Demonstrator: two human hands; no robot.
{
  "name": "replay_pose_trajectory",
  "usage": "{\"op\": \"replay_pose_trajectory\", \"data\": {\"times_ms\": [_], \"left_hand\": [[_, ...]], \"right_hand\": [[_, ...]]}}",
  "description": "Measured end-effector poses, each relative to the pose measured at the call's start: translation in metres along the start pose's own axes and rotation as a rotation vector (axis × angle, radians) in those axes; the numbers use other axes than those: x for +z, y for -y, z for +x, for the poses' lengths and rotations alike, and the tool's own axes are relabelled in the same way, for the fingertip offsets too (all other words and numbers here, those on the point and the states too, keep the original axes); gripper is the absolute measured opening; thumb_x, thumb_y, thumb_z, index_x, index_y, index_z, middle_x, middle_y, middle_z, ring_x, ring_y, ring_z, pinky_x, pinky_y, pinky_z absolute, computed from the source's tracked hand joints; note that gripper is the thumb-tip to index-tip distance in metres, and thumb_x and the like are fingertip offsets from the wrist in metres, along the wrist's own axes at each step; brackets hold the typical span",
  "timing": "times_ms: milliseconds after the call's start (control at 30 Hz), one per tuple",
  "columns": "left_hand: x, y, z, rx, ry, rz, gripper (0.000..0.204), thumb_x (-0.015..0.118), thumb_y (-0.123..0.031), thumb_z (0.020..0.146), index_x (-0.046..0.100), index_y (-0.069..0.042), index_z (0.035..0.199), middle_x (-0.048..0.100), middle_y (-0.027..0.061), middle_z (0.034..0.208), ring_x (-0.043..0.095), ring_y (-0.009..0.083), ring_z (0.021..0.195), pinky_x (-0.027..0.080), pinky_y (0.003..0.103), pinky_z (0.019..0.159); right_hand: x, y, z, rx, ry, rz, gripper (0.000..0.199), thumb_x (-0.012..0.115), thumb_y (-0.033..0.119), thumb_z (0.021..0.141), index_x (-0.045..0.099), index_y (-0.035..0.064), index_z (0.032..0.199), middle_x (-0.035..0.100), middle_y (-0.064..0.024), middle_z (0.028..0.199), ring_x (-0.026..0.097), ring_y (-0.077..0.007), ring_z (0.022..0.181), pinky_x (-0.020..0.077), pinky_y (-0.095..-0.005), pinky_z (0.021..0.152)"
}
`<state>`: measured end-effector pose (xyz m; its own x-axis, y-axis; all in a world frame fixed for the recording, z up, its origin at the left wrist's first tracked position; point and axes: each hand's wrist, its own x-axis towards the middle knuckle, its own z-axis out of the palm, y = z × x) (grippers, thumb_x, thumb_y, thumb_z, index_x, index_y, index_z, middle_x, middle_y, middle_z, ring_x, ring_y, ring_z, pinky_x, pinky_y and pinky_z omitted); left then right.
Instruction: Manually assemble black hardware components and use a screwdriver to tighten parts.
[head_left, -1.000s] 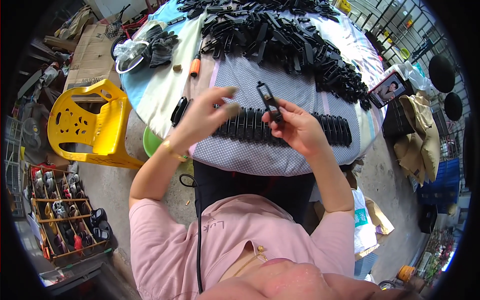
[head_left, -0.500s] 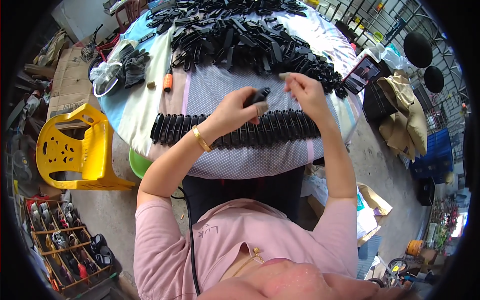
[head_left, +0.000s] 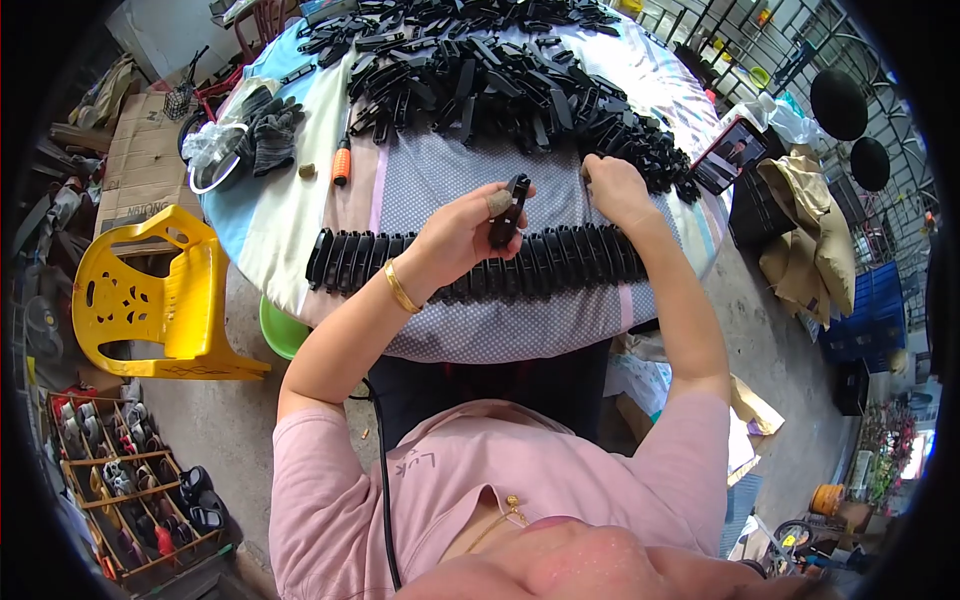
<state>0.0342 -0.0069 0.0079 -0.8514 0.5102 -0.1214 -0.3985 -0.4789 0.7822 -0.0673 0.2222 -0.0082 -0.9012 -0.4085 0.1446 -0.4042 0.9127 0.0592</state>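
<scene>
Above the middle of the table, my left hand (head_left: 452, 238) is closed round a long black plastic piece (head_left: 508, 214), held tilted upward. A light-coloured wrap sits on one finger of that hand. My right hand (head_left: 618, 190) is at the near edge of a heap of small black parts (head_left: 655, 152), its fingers bent together; what they pinch is hidden. Just below both hands runs a long row of upright black pieces (head_left: 575, 256), packed side by side. A large pile of loose black plastic pieces (head_left: 480, 85) lies beyond them.
An orange-handled screwdriver (head_left: 342, 165) and dark gloves (head_left: 272, 130) lie left on the cloth-covered table (head_left: 270, 225). A phone (head_left: 730, 155) stands at the right edge. A yellow chair (head_left: 190, 300) is at left, and a green basin (head_left: 282, 328) sits under the table edge.
My right hand has moved a little right, down to the small-parts heap. My left hand has turned the black piece more upright, so more of it shows.
</scene>
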Motion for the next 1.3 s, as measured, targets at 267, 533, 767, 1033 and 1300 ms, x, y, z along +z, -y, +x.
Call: {"op": "replay_pose_trajectory", "data": {"times_ms": [267, 533, 767, 1033, 1300], "left_hand": [[0.0, 0.007, -0.001, 0.029, 0.069, -0.042, 0.033, 0.042, -0.016, 0.094, 0.041, -0.002, 0.123, 0.055, 0.0072, 0.094, 0.064, 0.0256, 0.083, 0.053, 0.038, 0.076], [0.005, 0.011, -0.002, 0.128, 0.087, -0.001, 0.037, 0.048, -0.017, 0.092, 0.038, -0.003, 0.125, 0.054, 0.0079, 0.101, 0.063, 0.0244, 0.086, 0.053, 0.038, 0.078], [0.005, 0.013, -0.004, 0.194, 0.035, 0.047, 0.038, 0.05, -0.015, 0.091, 0.04, -0.001, 0.125, 0.054, 0.0086, 0.107, 0.062, 0.0201, 0.087, 0.054, 0.035, 0.078], [-0.001, 0.013, -0.006, 0.255, 0.008, 0.185, 0.04, 0.055, -0.015, 0.089, 0.045, -0.002, 0.125, 0.057, 0.0054, 0.108, 0.059, 0.0122, 0.091, 0.054, 0.029, 0.076], [0.014, -0.002, -0.016, 0.299, -0.099, 0.744, 0.031, 0.057, -0.01, 0.082, 0.054, 0.003, 0.111, 0.061, 0.0059, 0.087, 0.059, 0.009, 0.076, 0.051, 0.023, 0.065]], "right_hand": [[-0.046, 0.044, -0.035, 0.022, -0.17, 1.314, 0.014, 0.064, 0.004, 0.079, 0.06, -0.0016, 0.092, 0.062, -0.003, 0.079, 0.06, -0.0102, 0.072, 0.0487, -0.0245, 0.063], [-0.047, 0.084, -0.056, -0.271, -0.789, 0.741, 0.011, 0.065, 0.0, 0.075, 0.06, 0.0004, 0.085, 0.06, -0.0104, 0.081, 0.061, -0.0232, 0.068, 0.0484, -0.027, 0.059], [-0.043, 0.092, -0.061, -0.293, -0.833, 0.661, 0.009, 0.066, 0.001, 0.074, 0.06, -0.0011, 0.082, 0.06, -0.0108, 0.082, 0.061, -0.0253, 0.068, 0.0484, -0.0303, 0.058], [-0.054, 0.094, -0.071, -0.36, -0.585, 0.631, 0.022, 0.06, 0.017, 0.083, 0.061, -0.0047, 0.085, 0.057, -0.0159, 0.093, 0.056, -0.0308, 0.081, 0.0459, -0.0367, 0.069], [-0.054, 0.089, -0.076, -0.45, -0.559, 0.487, 0.035, 0.054, 0.029, 0.086, 0.059, -0.0054, 0.091, 0.055, -0.0177, 0.099, 0.055, -0.0353, 0.086, 0.0439, -0.0402, 0.077]]}}
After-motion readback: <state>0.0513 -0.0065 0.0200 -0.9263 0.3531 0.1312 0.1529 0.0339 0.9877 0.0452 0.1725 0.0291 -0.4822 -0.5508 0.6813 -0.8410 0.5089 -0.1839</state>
